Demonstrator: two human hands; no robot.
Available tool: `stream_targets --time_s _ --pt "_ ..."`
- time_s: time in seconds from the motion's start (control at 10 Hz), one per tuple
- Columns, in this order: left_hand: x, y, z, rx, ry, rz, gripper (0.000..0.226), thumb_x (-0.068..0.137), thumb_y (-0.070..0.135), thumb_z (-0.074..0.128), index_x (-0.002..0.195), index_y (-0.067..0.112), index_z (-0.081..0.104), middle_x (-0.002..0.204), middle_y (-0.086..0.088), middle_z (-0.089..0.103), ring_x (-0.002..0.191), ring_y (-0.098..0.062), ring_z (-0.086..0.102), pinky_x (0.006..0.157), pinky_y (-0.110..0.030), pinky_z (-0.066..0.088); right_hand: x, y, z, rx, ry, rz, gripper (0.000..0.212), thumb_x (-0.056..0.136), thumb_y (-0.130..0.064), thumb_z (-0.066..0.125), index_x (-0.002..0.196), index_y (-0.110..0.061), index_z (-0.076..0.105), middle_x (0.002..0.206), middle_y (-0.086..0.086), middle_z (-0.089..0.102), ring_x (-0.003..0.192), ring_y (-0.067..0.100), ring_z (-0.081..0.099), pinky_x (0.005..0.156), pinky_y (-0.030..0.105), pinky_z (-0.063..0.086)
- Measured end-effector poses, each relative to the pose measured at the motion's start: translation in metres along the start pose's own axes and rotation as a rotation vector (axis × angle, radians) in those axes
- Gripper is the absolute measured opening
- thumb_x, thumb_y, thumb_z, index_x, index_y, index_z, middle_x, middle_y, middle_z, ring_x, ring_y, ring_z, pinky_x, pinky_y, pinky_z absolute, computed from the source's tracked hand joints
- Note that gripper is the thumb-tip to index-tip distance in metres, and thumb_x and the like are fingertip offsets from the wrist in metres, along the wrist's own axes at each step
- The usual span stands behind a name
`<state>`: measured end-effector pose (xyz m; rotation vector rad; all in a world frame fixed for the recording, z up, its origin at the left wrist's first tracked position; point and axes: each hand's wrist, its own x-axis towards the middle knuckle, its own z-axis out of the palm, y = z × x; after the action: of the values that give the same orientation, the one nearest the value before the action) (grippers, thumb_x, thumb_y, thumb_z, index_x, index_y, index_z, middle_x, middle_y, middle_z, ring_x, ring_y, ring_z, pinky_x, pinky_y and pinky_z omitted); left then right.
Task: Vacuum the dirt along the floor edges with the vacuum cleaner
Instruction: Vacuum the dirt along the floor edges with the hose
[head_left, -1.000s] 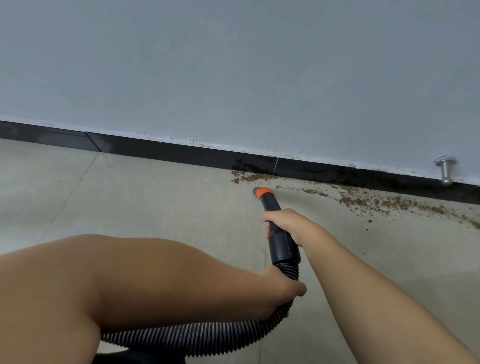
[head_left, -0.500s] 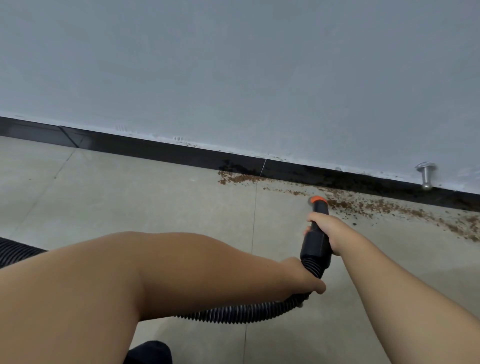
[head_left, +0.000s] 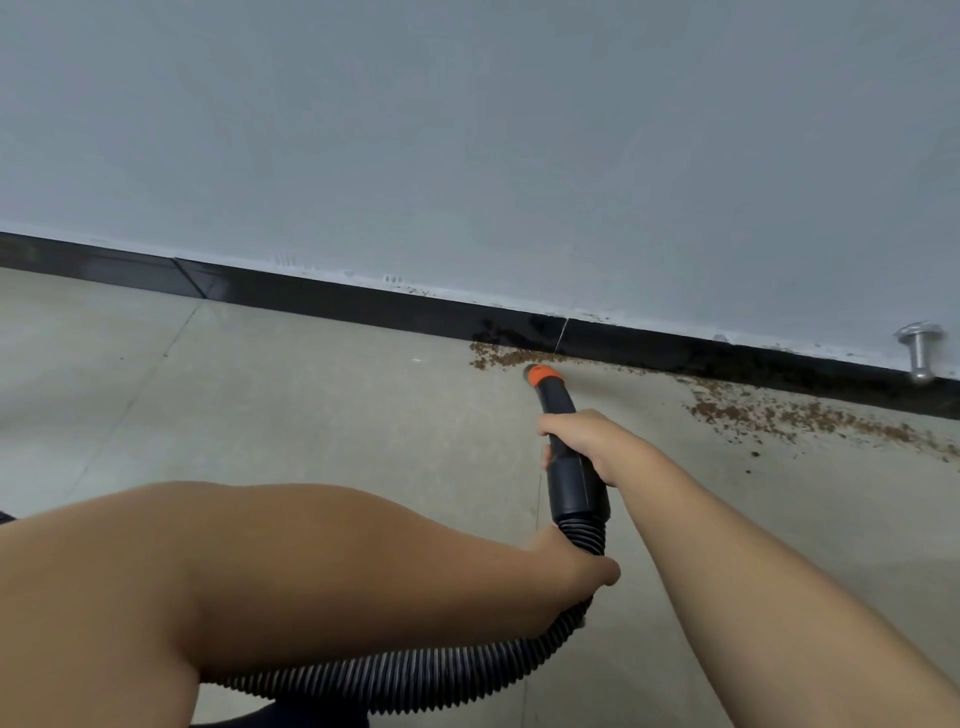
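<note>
Baseboard (head_left: 363, 306) edge: nozzle (head_left: 540, 375) touching dirt (head_left: 498, 358).

Both hands (head_left: 576, 564) (head_left: 582, 439) curled, arms outstretched

You are looking down at a pale tiled floor (head_left: 322, 415) that is meeting a black skirting strip (head_left: 363, 306) along the wall. Brown dirt (head_left: 501, 358) is lying in a small heap against the strip by a tile joint, and more is spreading in a long scatter (head_left: 800, 413) to the right. A ribbed black hose (head_left: 415, 675) is trailing across the near tiles.
</note>
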<state>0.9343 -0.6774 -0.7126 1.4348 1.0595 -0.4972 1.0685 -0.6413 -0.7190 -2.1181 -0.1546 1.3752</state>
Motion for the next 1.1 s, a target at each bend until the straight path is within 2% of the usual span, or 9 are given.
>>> stream_targets --time_s 0.1,0.2,0.3,0.4,0.5,0.7,0.9,1.1 --pt "0.002 -0.007 -0.011 -0.064 0.05 0.01 0.022 0.086 0.012 0.06 0.073 0.014 0.042 0.066 -0.007 0.052 0.05 -0.018 0.05 0.045 -0.023 0.043 0.003 -0.01 0.018 -0.04 -0.043 -0.029 0.022 0.084 -0.015 0.059 0.101 -0.005 0.05 0.056 0.007 0.066 0.049 0.02 0.061 0.054 0.027 0.047" --pt "0.004 -0.015 -0.021 -0.175 0.034 -0.01 0.015 0.083 0.011 0.059 0.085 0.01 0.044 0.068 -0.007 0.049 0.049 -0.018 0.048 0.048 -0.024 0.043 0.01 -0.018 0.035 -0.059 -0.073 -0.062 0.029 0.083 -0.016 0.059 0.108 -0.004 0.05 0.058 0.008 0.067 0.054 0.022 0.062 0.059 0.029 0.049" --pt "0.004 -0.018 -0.033 -0.237 0.031 -0.044 0.021 0.081 0.011 0.059 0.096 0.008 0.044 0.071 -0.008 0.048 0.05 -0.018 0.047 0.051 -0.026 0.045 0.014 -0.027 0.047 -0.064 -0.075 -0.082 0.029 0.082 -0.016 0.059 0.108 -0.005 0.05 0.054 0.005 0.066 0.048 0.019 0.062 0.055 0.027 0.048" --pt "0.006 -0.016 -0.039 -0.24 0.04 -0.023 0.02 0.081 0.011 0.059 0.094 0.008 0.045 0.071 -0.008 0.048 0.052 -0.018 0.047 0.054 -0.026 0.045 0.017 -0.03 0.047 -0.035 -0.045 -0.082 0.03 0.082 -0.015 0.058 0.109 -0.004 0.05 0.058 0.007 0.067 0.05 0.02 0.062 0.055 0.027 0.047" --pt "0.006 -0.011 -0.036 -0.197 -0.025 -0.008 0.016 0.082 0.012 0.059 0.088 0.01 0.045 0.067 -0.006 0.048 0.051 -0.017 0.047 0.053 -0.024 0.044 0.017 -0.026 0.032 -0.021 0.011 -0.053 0.028 0.083 -0.015 0.058 0.107 -0.004 0.05 0.062 0.008 0.067 0.047 0.018 0.06 0.05 0.024 0.044" --pt "0.006 0.008 -0.01 -0.109 -0.128 0.027 0.017 0.083 0.012 0.06 0.087 0.009 0.044 0.068 -0.005 0.047 0.051 -0.016 0.046 0.049 -0.025 0.044 0.009 -0.001 -0.013 0.045 0.107 0.026 0.025 0.084 -0.016 0.059 0.105 -0.003 0.054 0.054 0.007 0.066 0.046 0.018 0.06 0.049 0.024 0.044" --pt "0.012 0.03 0.008 -0.022 -0.207 0.051 0.017 0.085 0.016 0.061 0.081 0.012 0.045 0.067 -0.003 0.049 0.051 -0.014 0.048 0.044 -0.022 0.042 0.007 0.019 -0.053 0.269 0.17 0.085 0.018 0.086 -0.01 0.06 0.1 -0.002 0.053 0.067 0.012 0.059 0.056 0.023 0.059 0.056 0.031 0.05" --pt "0.023 0.047 0.019 0.015 -0.212 0.071 0.017 0.083 0.015 0.063 0.087 0.01 0.047 0.068 -0.005 0.049 0.053 -0.017 0.048 0.052 -0.026 0.044 0.015 0.031 -0.081 0.377 0.213 0.109 0.012 0.085 -0.01 0.06 0.092 -0.006 0.051 0.073 0.01 0.057 0.058 0.023 0.057 0.058 0.032 0.05"
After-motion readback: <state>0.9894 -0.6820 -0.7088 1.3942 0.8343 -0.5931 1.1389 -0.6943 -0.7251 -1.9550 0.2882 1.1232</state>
